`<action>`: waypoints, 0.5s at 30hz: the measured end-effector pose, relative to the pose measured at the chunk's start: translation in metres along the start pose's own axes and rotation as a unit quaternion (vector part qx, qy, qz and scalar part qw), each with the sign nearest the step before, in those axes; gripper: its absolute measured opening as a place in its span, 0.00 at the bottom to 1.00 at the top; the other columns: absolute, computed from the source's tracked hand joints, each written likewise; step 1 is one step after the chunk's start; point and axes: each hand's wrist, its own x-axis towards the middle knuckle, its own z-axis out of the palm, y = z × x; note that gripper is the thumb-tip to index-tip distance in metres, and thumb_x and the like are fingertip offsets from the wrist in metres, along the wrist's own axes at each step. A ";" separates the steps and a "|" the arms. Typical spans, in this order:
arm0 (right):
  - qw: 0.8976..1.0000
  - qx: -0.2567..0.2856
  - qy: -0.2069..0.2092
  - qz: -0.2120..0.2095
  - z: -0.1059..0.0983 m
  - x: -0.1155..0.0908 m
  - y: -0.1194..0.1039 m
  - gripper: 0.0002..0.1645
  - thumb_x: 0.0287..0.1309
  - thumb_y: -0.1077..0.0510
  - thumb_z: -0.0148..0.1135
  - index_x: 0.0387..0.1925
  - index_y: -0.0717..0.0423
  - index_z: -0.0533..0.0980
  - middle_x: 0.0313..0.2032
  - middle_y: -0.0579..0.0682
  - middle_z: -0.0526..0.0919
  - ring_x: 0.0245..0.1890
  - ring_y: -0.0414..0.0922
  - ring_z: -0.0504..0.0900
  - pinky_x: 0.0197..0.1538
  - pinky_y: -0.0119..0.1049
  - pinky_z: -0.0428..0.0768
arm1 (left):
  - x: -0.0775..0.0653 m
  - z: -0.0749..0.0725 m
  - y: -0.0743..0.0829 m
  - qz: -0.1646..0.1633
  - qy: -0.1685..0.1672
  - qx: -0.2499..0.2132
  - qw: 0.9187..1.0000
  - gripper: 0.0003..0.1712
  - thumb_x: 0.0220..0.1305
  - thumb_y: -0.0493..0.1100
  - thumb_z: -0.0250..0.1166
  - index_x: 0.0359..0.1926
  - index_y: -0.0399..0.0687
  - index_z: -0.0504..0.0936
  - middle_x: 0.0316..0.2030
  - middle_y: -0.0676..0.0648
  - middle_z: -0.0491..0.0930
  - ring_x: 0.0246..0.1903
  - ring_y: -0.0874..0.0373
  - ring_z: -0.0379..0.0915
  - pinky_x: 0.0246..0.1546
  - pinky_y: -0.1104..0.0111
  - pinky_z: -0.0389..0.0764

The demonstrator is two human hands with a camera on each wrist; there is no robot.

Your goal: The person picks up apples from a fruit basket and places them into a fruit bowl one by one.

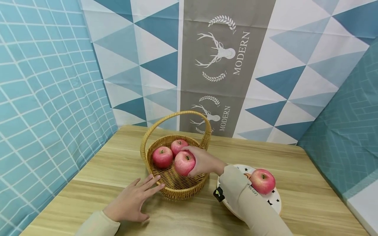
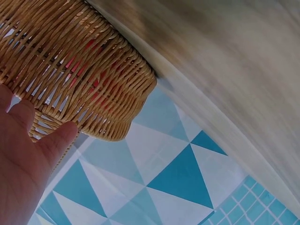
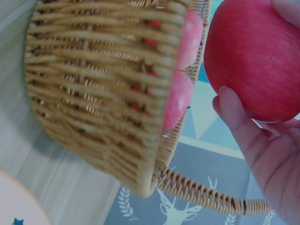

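Note:
A wicker basket point(image 1: 180, 195) with a tall arched handle stands on the table, and two red apples, one at the left point(image 1: 162, 157) and one behind point(image 1: 178, 146), lie in it. My right hand point(image 1: 203, 162) grips another apple point(image 1: 184, 164) over the basket opening; the right wrist view shows this apple point(image 3: 255, 61) above the rim level, apart from the basket. The left hand point(image 1: 133, 198) has its fingers spread, with fingertips at the basket's near-left rim. In the left wrist view those fingers point(image 2: 58, 140) lie against the woven wall point(image 2: 75, 70).
To the right, a round white plate point(image 1: 276, 205) with dark star prints carries one apple point(image 1: 262, 181), partly under the right sleeve point(image 1: 245, 196). A patterned cloth wall point(image 1: 159, 59) rises behind the wooden table point(image 1: 97, 193). A white block-like surface point(image 1: 364, 203) stands at the right edge.

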 end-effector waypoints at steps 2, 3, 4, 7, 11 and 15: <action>1.000 -0.002 0.000 0.000 -0.002 -0.001 0.001 0.49 0.28 0.64 0.72 0.61 0.61 0.66 0.53 0.51 0.75 0.51 0.46 0.75 0.57 0.41 0.73 | 0.000 -0.001 0.000 -0.001 0.000 -0.001 1.000 0.61 0.23 0.59 0.80 0.66 0.51 0.69 0.63 0.38 0.69 0.60 0.40 0.67 0.44 0.42 0.75; 1.000 -0.002 -0.001 0.003 -0.002 -0.001 0.001 0.49 0.28 0.64 0.72 0.61 0.61 0.66 0.53 0.51 0.75 0.51 0.46 0.75 0.57 0.41 0.73 | 0.000 -0.001 0.000 -0.001 -0.001 -0.003 1.000 0.61 0.24 0.59 0.80 0.67 0.51 0.68 0.63 0.38 0.69 0.60 0.39 0.67 0.44 0.41 0.75; 1.000 -0.003 -0.001 0.005 -0.003 -0.002 0.001 0.49 0.28 0.64 0.72 0.61 0.61 0.66 0.53 0.51 0.75 0.51 0.46 0.75 0.57 0.41 0.73 | 0.000 -0.002 0.000 0.000 -0.001 -0.004 1.000 0.61 0.24 0.59 0.80 0.67 0.51 0.68 0.63 0.38 0.69 0.60 0.39 0.67 0.44 0.41 0.75; 1.000 -0.009 0.000 0.002 -0.003 -0.002 0.003 0.48 0.28 0.64 0.73 0.60 0.62 0.67 0.52 0.51 0.75 0.51 0.46 0.75 0.57 0.42 0.73 | 0.000 -0.003 0.000 0.003 -0.003 -0.004 1.000 0.61 0.25 0.59 0.80 0.67 0.52 0.68 0.63 0.38 0.69 0.60 0.39 0.67 0.43 0.41 0.75; 1.000 -0.009 0.003 -0.002 -0.003 -0.004 0.006 0.48 0.28 0.64 0.73 0.59 0.61 0.67 0.53 0.52 0.75 0.51 0.46 0.75 0.57 0.41 0.73 | -0.001 -0.003 0.000 0.005 -0.008 -0.005 1.000 0.61 0.26 0.59 0.79 0.68 0.52 0.67 0.64 0.38 0.68 0.60 0.39 0.67 0.43 0.40 0.75; 1.000 0.004 0.007 -0.001 -0.002 -0.007 0.008 0.47 0.28 0.63 0.73 0.59 0.61 0.67 0.53 0.52 0.75 0.50 0.46 0.75 0.56 0.41 0.73 | -0.001 -0.002 0.000 0.001 -0.006 -0.009 1.000 0.60 0.27 0.59 0.79 0.68 0.51 0.67 0.64 0.38 0.68 0.60 0.38 0.67 0.43 0.40 0.75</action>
